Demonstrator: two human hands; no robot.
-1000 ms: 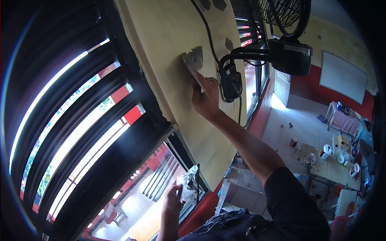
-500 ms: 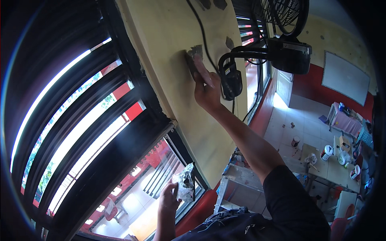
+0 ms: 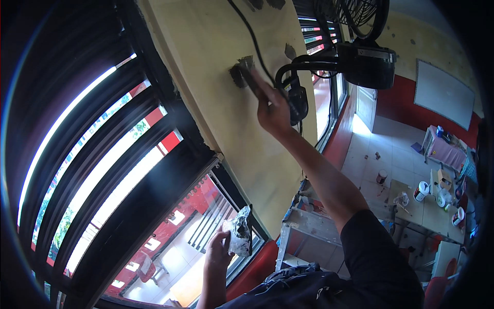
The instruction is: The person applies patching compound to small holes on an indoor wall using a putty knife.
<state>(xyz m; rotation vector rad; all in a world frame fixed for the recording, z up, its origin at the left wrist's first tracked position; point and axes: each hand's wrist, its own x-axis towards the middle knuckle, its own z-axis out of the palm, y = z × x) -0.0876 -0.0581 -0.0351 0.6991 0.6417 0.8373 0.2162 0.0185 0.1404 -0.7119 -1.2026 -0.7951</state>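
My right hand [image 3: 274, 114] is closed round a putty knife [image 3: 254, 81], its blade blurred by motion, over the cream wall [image 3: 216, 98]. Beside the blade's tip, on its left, is a dark grey patch [image 3: 237, 76] of what looks like filler. Lower down, my left hand [image 3: 218, 251] grips a flat plate [image 3: 240, 243] smeared with grey paste, held up before the window. A black cable [image 3: 252, 36] runs down the wall past the right hand, near the black fan bracket [image 3: 297, 98].
A black wall fan [image 3: 366, 62] juts out at the upper right. Dark louvres [image 3: 98, 154] fill the left side. Below my right arm stands a paint-spattered metal ladder or scaffold [image 3: 311, 224]. Farther off, a table [image 3: 419, 213] bears paint tubs, and a whiteboard [image 3: 443, 92] hangs behind.
My right hand and the putty knife have shifted to the right on the wall, showing the dark patch left of the blade. The left hand with the plate stays nearly in place.
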